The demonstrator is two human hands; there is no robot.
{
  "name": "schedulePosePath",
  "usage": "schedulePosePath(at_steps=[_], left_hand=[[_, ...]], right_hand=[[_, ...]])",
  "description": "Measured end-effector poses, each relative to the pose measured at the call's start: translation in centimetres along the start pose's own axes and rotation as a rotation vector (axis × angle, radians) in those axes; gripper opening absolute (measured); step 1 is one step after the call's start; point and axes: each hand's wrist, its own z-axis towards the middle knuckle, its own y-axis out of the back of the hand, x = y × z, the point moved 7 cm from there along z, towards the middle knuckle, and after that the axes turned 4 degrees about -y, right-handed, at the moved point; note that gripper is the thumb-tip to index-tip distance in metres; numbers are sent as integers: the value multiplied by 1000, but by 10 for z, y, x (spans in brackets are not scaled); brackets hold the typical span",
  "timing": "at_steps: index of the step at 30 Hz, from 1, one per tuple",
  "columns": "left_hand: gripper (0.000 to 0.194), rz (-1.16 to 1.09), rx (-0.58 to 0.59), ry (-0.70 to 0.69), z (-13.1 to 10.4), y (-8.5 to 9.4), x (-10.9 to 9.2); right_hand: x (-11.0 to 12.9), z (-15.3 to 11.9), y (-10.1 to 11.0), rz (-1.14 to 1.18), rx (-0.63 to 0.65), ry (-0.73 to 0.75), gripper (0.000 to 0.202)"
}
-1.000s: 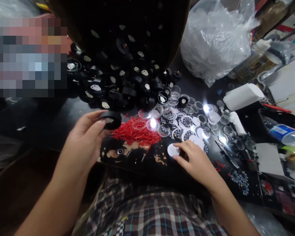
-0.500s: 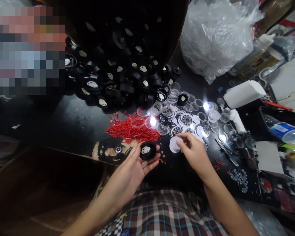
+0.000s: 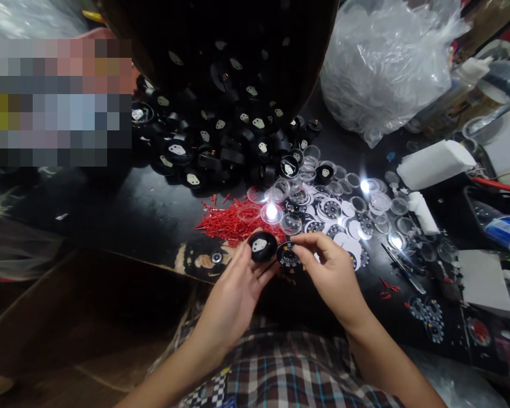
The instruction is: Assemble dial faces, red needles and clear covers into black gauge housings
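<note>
My left hand [image 3: 242, 280] holds a round black gauge housing [image 3: 263, 247] with a pale plate inside, its open face turned up. Close beside it, my right hand [image 3: 323, 263] pinches a black printed dial disc [image 3: 288, 255] by its edge. The disc's printed side faces up, and its left rim is near the housing; whether they touch I cannot tell. Behind my hands lies a heap of red pointers [image 3: 233, 220]. To the right of that heap are scattered dial discs [image 3: 331, 208], some white side up, among clear round covers [image 3: 380, 202].
Many black housings [image 3: 204, 136] spill from a dark container at the back. A bag of clear plastic [image 3: 391, 68] stands back right. Tweezers [image 3: 403, 268], a white roll [image 3: 436, 164] and a bottle [image 3: 504, 226] lie to the right. A pixelated area covers the upper left.
My right hand has lifted a disc, which now shows its printed face instead of white, and brought it left to the housing. My left hand still holds the housing.
</note>
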Motion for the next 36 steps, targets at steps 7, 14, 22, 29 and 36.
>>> schedulePosePath(at_steps=[7,14,22,29,36], left_hand=[[29,193,25,-71,-7,3,5],[32,295,100,-77,-6,5,5],[29,521,143,-81,-14,21,10],[34,750,25,-161,-23,54,-20],[37,371,-133,-133,-22,63,-32]], right_hand=[[13,5,-13,-37,30,17,5],[-7,4,-17,114,98,-182,8],[-10,-18,-24,-26,252,-140,17],[-3,-15,-37,-262,356,56,14],[-6,15,-68,-918,327,384,15]])
